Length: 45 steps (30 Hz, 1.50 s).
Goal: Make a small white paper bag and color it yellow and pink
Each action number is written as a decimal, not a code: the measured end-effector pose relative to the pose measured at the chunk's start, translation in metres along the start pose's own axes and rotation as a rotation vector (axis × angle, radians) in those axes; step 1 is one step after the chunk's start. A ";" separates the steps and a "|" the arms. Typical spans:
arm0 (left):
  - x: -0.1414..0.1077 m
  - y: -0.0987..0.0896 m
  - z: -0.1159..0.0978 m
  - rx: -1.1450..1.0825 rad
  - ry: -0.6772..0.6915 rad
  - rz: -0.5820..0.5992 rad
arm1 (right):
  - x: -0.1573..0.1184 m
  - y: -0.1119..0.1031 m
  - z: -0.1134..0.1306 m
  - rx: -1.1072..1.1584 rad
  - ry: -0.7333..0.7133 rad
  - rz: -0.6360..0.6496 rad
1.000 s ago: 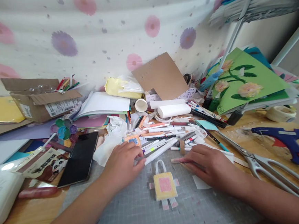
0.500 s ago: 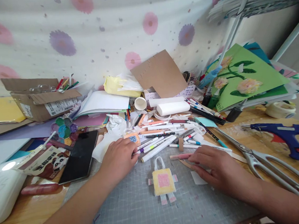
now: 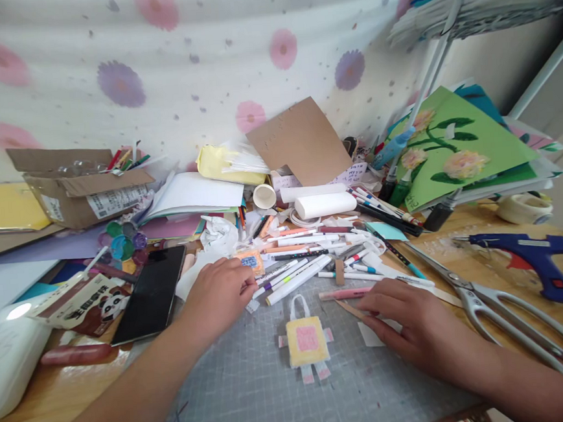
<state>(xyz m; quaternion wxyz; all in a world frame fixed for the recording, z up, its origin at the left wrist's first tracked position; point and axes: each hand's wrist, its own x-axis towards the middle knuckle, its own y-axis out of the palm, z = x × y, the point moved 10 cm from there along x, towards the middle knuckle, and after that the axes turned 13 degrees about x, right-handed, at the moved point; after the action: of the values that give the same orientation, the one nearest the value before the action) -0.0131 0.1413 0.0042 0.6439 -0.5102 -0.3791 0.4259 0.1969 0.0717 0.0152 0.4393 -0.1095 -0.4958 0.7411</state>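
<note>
A small padded yellow figure [image 3: 295,353] with a pink square, paper tabs and a white loop lies on the grey cutting mat [image 3: 256,388]. My left hand [image 3: 224,287] is at its upper left, fingers curled together beside an orange piece with a blue patch [image 3: 250,261]. A small pale scrap shows under those fingertips; whether they grip it is unclear. My right hand [image 3: 407,315] is on the right, closed on a thin pointed wooden stick [image 3: 350,309]. A pink pen [image 3: 341,294] lies just beyond it, and a white paper piece [image 3: 372,335] is partly under the hand.
Markers [image 3: 301,278] are heaped beyond the mat. Large scissors [image 3: 478,299] and a blue glue gun [image 3: 528,253] lie at right. A black phone [image 3: 149,293], a panda packet [image 3: 84,301] and a cardboard box [image 3: 85,194] are at left.
My left hand has drawn slightly left, away from the marker tips, exposing a small pale scrap beneath its fingers. My right hand stays nearly in place with the stick. The view has shifted slightly.
</note>
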 end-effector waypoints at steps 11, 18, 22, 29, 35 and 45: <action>-0.003 -0.003 0.004 0.059 0.001 -0.013 | 0.000 0.003 -0.002 0.016 -0.030 -0.012; -0.004 -0.016 0.007 0.009 -0.045 -0.099 | -0.002 0.006 -0.003 0.033 -0.021 0.015; -0.006 -0.019 0.003 -0.044 -0.052 -0.147 | -0.002 0.003 -0.003 0.039 -0.021 0.007; -0.019 -0.025 -0.036 -0.330 0.183 -0.275 | -0.004 -0.015 -0.015 0.134 0.080 -0.139; -0.035 -0.031 -0.072 -0.444 0.379 -0.263 | -0.009 0.000 -0.006 0.307 0.074 -0.076; -0.034 -0.025 -0.076 -0.441 0.412 -0.216 | -0.001 0.005 -0.005 0.407 0.094 -0.077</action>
<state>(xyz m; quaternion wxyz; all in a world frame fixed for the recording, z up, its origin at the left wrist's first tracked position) 0.0488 0.0814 0.0119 0.6226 -0.6697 -0.3759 0.1504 0.1974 0.0736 0.0085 0.5031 -0.0339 -0.3187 0.8026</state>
